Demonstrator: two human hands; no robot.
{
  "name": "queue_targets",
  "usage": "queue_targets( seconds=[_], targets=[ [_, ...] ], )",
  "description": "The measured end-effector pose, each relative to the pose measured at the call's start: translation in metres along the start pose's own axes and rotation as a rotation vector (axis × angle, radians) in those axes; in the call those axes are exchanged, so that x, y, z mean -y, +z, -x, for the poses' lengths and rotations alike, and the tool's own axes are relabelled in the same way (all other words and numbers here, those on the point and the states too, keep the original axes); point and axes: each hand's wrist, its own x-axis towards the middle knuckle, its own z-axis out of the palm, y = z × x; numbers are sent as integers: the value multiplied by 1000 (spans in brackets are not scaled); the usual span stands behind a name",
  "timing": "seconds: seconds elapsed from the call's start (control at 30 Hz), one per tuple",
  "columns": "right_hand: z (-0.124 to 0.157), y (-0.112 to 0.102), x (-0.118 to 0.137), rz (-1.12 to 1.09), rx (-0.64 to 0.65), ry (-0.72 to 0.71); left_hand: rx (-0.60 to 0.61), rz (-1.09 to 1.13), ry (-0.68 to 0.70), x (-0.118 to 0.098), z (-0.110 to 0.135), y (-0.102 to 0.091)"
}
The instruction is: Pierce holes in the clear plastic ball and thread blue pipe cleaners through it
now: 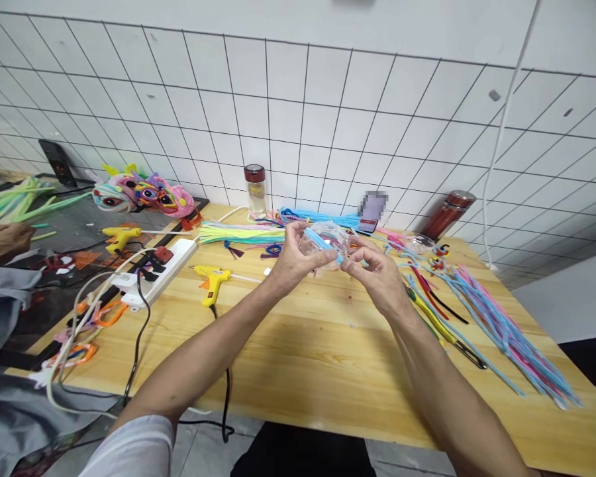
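Above the middle of the wooden table, both hands are raised around a clear, rounded plastic piece [338,233]. A light blue fuzzy strip [320,240], seemingly made of pipe cleaner, lies slantwise across its near side. My left hand [296,260] grips the plastic from the left, its thumb pressed along the strip. At the strip's lower right end, my right hand [375,273] pinches with thumb and fingers; fingers behind the plastic are partly hidden. Behind the hands lie bundles of yellow-green pipe cleaners [243,232] and blue pipe cleaners [322,217].
A yellow glue gun [216,281] and a white power strip [165,267] with cords are at left. Pliers [469,354] and pink-blue pipe cleaners [506,324] lie right. Bottles [256,192] and a phone [372,211] stand behind. A co-worker's hand [4,242] is far left, near colourful fuzzy heads [116,195].
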Motion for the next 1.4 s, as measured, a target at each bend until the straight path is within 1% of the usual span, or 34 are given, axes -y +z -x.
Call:
queue_targets(
  seconds=[0.13,0.27,0.37,0.47,0.6,0.73,1.07,1.27,1.4],
  targets=[
    [0,2,-1,13,-2,3,-10,-48,19,-2,2,3],
    [0,3,-1,0,5,27,-20,-34,-8,-5,1,3],
    [0,2,1,3,8,27,-37,-2,-55,-4,0,0],
    [1,1,3,38,20,34,-56,82,-124,-4,-1,-1],
    [2,1,4,62,27,48,-69,167,-232,-12,-2,1],
    [3,0,5,57,50,43,-48,210,-268,-19,-3,2],
    [2,1,0,72,18,-12,10,254,-326,-18,-4,-2],
    [2,2,1,73,17,-49,80,280,-338,-20,-4,0],
    [3,3,2,44,23,-21,118,308,-343,-18,-4,-1]
  ],
)
